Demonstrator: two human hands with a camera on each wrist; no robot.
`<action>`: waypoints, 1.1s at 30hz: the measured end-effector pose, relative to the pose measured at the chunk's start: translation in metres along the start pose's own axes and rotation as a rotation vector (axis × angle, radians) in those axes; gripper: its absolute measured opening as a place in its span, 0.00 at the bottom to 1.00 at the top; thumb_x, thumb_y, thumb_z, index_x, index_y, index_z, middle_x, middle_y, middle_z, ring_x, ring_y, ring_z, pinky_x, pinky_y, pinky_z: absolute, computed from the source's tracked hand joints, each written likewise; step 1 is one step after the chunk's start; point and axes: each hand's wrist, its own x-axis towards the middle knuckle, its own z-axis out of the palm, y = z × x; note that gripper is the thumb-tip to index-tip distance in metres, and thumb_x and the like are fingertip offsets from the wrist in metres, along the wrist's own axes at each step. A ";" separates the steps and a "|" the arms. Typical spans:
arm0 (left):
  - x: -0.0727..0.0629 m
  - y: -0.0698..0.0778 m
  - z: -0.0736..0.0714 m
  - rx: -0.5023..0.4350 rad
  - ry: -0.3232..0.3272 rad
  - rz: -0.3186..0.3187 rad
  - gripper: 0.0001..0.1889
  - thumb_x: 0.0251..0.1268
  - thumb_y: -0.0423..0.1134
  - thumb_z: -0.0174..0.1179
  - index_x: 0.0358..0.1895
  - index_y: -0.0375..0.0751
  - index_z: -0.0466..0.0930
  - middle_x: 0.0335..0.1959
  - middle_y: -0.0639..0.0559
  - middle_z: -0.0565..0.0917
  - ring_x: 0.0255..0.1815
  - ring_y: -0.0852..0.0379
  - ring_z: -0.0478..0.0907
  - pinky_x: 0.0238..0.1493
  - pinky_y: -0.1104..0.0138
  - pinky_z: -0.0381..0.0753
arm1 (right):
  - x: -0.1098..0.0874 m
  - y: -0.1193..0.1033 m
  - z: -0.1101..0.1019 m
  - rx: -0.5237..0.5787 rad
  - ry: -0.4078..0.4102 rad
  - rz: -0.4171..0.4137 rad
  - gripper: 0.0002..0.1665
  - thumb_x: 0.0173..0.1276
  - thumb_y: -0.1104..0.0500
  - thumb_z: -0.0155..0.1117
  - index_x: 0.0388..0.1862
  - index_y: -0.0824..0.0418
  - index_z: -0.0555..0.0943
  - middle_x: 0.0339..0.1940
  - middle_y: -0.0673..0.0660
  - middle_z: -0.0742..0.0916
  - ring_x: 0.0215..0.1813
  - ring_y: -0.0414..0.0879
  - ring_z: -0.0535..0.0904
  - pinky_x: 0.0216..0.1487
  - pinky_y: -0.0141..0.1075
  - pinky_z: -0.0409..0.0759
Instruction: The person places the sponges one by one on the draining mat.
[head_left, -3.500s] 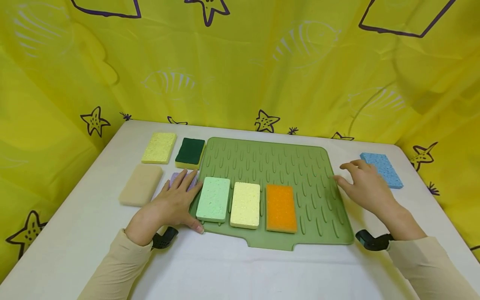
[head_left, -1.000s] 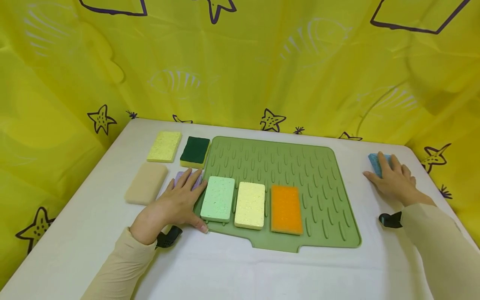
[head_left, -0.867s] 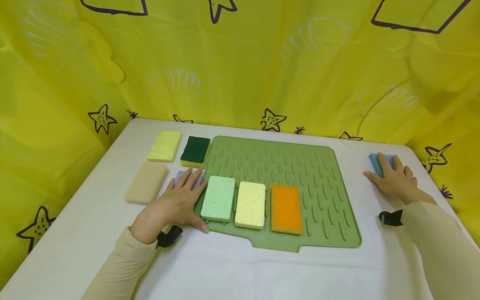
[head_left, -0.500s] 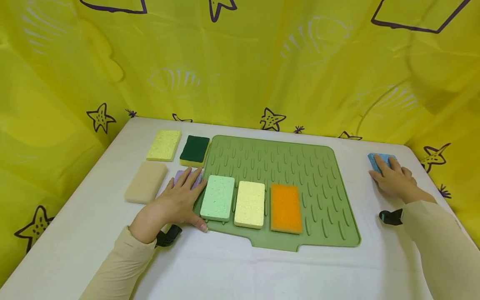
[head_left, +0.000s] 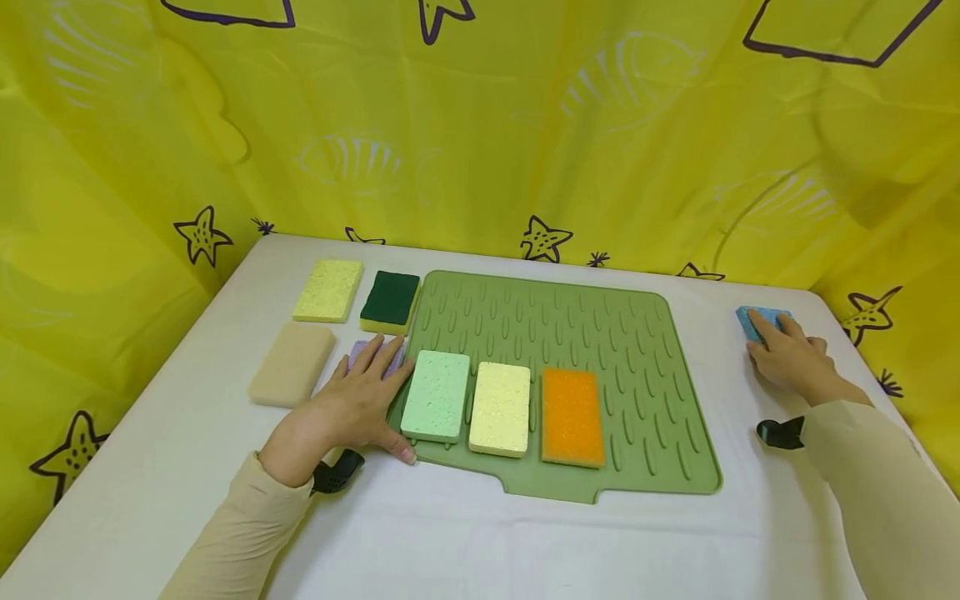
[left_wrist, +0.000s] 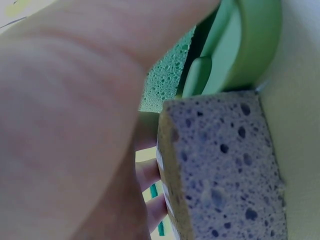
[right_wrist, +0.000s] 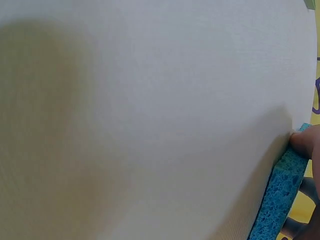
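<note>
Head view — my right grip pinches the blue sponge, far right on the tabletop — likely light, soft, best held by its edges; my left grip lies spread over the purple sponge.

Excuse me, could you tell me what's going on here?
A person's right hand grips a blue sponge at the table's right side, off the green mat. Their left hand lies spread over a purple sponge by the mat's left edge. On the mat, a mint sponge, a pale yellow sponge and an orange sponge lie in a row; a yellow sponge, a beige block and a green-topped sponge lie to its left.
</note>
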 end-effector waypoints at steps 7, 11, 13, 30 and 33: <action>0.000 0.001 -0.001 0.000 0.000 0.000 0.69 0.31 0.71 0.75 0.78 0.37 0.54 0.82 0.39 0.42 0.81 0.34 0.37 0.72 0.31 0.48 | 0.001 -0.003 0.002 -0.003 0.072 0.005 0.40 0.78 0.46 0.30 0.81 0.59 0.36 0.74 0.83 0.41 0.61 0.96 0.44 0.51 0.80 0.56; 0.000 0.001 -0.001 -0.002 -0.002 0.001 0.69 0.31 0.71 0.75 0.78 0.37 0.54 0.82 0.38 0.42 0.81 0.34 0.37 0.72 0.31 0.48 | 0.002 -0.005 0.006 -0.019 0.137 0.007 0.39 0.77 0.50 0.33 0.81 0.61 0.40 0.74 0.83 0.47 0.59 0.94 0.49 0.50 0.78 0.59; 0.000 0.001 -0.001 -0.002 -0.002 0.002 0.69 0.31 0.71 0.75 0.78 0.37 0.54 0.82 0.38 0.42 0.82 0.34 0.37 0.72 0.31 0.48 | 0.001 -0.006 0.008 -0.035 0.171 0.011 0.39 0.76 0.50 0.34 0.81 0.62 0.42 0.73 0.83 0.50 0.59 0.93 0.51 0.49 0.77 0.60; 0.000 0.000 -0.001 -0.004 0.000 0.004 0.69 0.32 0.71 0.75 0.78 0.37 0.53 0.82 0.38 0.42 0.81 0.34 0.37 0.72 0.31 0.48 | -0.006 -0.013 0.011 -0.050 0.244 0.025 0.40 0.77 0.45 0.36 0.80 0.63 0.46 0.70 0.83 0.56 0.55 0.89 0.57 0.46 0.74 0.65; 0.000 0.001 -0.001 -0.003 -0.001 0.002 0.69 0.32 0.71 0.75 0.78 0.36 0.53 0.82 0.38 0.42 0.81 0.34 0.37 0.72 0.31 0.48 | -0.007 -0.015 0.011 -0.051 0.260 0.012 0.39 0.77 0.46 0.36 0.80 0.64 0.47 0.70 0.83 0.57 0.54 0.89 0.58 0.45 0.73 0.65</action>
